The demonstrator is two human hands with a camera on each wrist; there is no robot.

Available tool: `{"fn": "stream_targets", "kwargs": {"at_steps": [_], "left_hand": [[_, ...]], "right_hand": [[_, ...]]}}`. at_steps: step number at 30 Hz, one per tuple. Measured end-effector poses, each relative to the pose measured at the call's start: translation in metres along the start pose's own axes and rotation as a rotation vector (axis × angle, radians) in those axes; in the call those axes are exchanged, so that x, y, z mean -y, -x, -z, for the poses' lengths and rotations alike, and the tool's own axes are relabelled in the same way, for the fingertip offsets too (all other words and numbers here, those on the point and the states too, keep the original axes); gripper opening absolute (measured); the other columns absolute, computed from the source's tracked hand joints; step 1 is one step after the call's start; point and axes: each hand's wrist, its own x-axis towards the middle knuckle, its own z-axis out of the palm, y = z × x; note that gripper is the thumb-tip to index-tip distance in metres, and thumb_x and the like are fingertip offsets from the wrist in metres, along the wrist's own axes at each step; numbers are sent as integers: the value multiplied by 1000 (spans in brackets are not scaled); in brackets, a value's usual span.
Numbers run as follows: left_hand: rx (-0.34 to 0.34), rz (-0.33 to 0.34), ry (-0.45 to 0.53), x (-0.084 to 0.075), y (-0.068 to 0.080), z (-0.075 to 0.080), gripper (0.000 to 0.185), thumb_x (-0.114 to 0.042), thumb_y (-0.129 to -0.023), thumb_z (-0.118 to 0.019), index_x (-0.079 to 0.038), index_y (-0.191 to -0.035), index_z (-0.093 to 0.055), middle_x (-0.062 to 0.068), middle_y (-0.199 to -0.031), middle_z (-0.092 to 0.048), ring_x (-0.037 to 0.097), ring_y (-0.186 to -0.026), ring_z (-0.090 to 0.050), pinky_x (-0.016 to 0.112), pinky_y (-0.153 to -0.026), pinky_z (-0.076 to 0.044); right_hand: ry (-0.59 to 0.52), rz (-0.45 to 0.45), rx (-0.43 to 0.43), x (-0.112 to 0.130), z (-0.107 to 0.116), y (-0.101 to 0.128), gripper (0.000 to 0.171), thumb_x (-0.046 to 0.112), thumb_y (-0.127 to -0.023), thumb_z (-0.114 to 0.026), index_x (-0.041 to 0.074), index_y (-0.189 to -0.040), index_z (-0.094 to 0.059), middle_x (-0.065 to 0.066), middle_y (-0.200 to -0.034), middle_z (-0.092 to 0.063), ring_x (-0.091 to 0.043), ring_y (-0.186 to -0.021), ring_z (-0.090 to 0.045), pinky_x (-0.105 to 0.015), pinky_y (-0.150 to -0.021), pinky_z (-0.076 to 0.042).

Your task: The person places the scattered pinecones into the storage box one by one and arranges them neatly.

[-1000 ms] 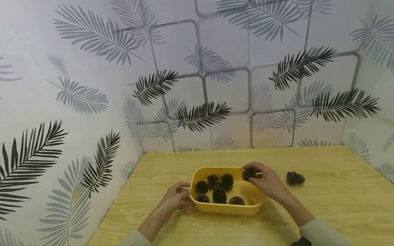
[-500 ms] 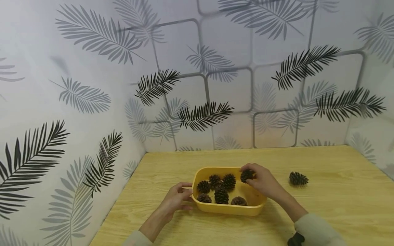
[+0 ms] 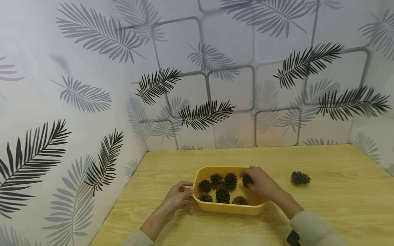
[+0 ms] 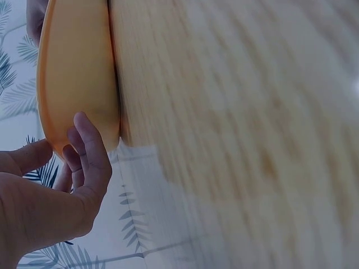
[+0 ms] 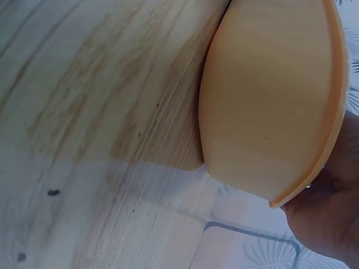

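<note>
- Head view: the right hand [image 3: 260, 184] reaches over the right end of a yellow tub [image 3: 227, 208], fingers curled round a dark pine cone [image 3: 247, 180] held just inside the tub's far right corner.
- The left hand [image 3: 176, 200] grips the tub's left end; its thumb lies on the rim and its fingers curl against the outer wall.
- Left wrist view: the left fingers [image 4: 92, 151] touch the tub's smooth yellow side [image 4: 76, 67].
- Right wrist view: only the heel of the right hand [image 5: 331, 218] shows, behind the tub's rim [image 5: 336, 101].
- The tub is oblong with rounded corners and sits on a pale wooden table [image 3: 323, 212], near the left side.
- Six more cones [image 3: 222, 194] lie in the tub's left and middle, brown and open-scaled.
- One loose cone [image 3: 300, 178] lies on the table, well right of the tub.
</note>
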Motion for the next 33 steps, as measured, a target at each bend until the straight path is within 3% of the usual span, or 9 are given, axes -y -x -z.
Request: {"fn": "stream_targets", "kwargs": {"at_steps": [5,10,19,33], "left_hand": [[8,2,-3,-2,1,-1,42,-16,-106,-62,2,-142,-54,21,-122,-60,23,-91,-68,39,-76,-67],[6,0,-11,-2,0,0,41,-15,-106,-62,1,-142,-53,21,-122,-61,23,-92,-68,40,-77,-67],[8,-3,-7,0,-3,1,42,-16,-106,-62,2,-142,-53,22,-123,-59,23,-91,-68,40,-77,-67],[4,12,-9,-3,-1,0,40,-15,-106,-62,1,-141,-54,21,-122,-59,24,-92,-67,39,-77,-67]], "right_hand": [[42,26,-13,3,3,2,41,-20,-80,-72,4,-113,-71,-11,-105,-67,-39,-99,-63,-58,-89,-57],[13,51,-54,6,10,4,45,-24,-77,-70,5,-112,-71,-14,-107,-67,-41,-101,-61,-62,-92,-55],[-13,40,-128,11,26,8,40,-16,-78,-79,2,-112,-71,-16,-109,-69,-42,-103,-63,-61,-92,-56],[-106,-48,-118,11,34,18,39,-10,-87,-76,-1,-124,-67,-20,-119,-68,-43,-107,-63,-58,-89,-58]]}}
